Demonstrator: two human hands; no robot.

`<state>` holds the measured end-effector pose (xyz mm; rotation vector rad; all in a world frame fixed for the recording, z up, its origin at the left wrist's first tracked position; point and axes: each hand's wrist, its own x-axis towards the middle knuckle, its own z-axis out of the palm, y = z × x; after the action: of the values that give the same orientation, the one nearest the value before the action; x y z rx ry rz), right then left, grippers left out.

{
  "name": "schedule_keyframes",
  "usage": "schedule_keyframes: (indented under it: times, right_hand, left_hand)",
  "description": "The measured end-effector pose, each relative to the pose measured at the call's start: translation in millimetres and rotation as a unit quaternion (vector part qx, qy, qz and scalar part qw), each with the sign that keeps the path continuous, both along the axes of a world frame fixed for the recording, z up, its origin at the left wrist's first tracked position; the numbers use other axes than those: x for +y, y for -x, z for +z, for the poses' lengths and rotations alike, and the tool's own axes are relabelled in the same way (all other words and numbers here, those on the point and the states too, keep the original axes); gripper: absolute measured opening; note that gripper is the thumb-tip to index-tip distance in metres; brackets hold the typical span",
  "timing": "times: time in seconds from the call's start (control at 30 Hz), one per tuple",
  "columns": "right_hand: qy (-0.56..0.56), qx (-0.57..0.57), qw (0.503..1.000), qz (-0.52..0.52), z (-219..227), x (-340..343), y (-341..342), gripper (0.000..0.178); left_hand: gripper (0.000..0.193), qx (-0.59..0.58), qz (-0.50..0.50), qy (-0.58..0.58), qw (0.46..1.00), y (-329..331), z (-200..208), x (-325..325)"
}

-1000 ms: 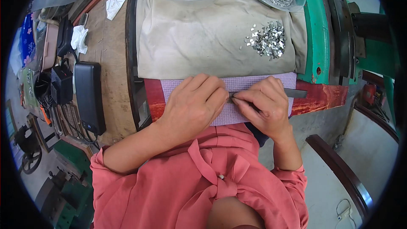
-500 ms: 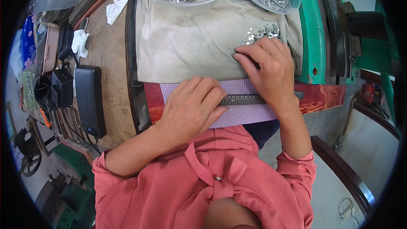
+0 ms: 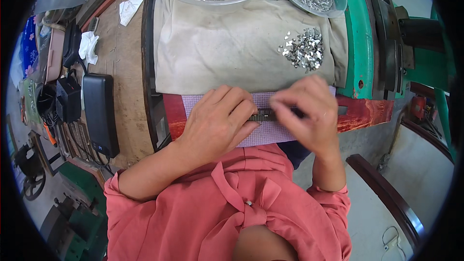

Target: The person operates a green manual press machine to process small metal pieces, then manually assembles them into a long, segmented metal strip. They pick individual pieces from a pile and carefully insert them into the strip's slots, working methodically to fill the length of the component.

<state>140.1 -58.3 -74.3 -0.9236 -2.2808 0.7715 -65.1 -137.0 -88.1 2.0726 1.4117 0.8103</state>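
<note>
My left hand (image 3: 216,122) is closed on the left part of a dark, slotted metal strip (image 3: 261,117), which lies across a purple checked cloth (image 3: 270,132). Over the strip's right part hovers my right hand (image 3: 311,111), blurred, with thumb and forefinger drawn together; whatever is between them is too small to make out. Just beyond it, a pile of small shiny metal pieces (image 3: 308,50) lies on a beige cloth (image 3: 212,48). The strip's left end is hidden under my left hand, and my right hand covers part of its right side.
Two clear plastic bowls of small metal parts stand at the back, one large (image 3: 220,3) and one smaller (image 3: 333,13). A green machine (image 3: 360,43) borders the right side. On the wooden table (image 3: 128,53) at left are a black power pack (image 3: 100,116) and crumpled tissues (image 3: 88,47).
My right hand has come back from the pile of metal pieces toward me, down to the slotted strip. My left hand stays in place on the strip.
</note>
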Motion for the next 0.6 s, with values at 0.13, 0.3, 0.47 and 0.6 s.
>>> schedule_keyframes:
  times: [0.13,0.3,0.47,0.6]
  right_hand:
    - [0.006,-0.018,1.0,0.015,-12.0,-22.2,-0.5,0.019]
    - [0.009,-0.022,1.0,-0.009,-8.2,-9.1,-9.2,0.018]
    - [-0.104,-0.051,0.99,-0.077,-11.0,19.0,-6.1,0.017]
    - [-0.151,-0.083,0.981,-0.092,-16.1,36.9,1.0,0.014]
  left_hand:
    - [0.032,0.006,-0.001,0.001,1.0,-0.4,-0.7,0.9]
    - [0.033,0.013,0.001,0.002,1.0,-0.8,0.0,0.0]
    - [0.034,0.015,0.004,0.004,1.0,-1.3,-0.3,0.3]
    - [0.034,0.014,0.005,0.004,1.0,-2.0,-0.5,0.5]
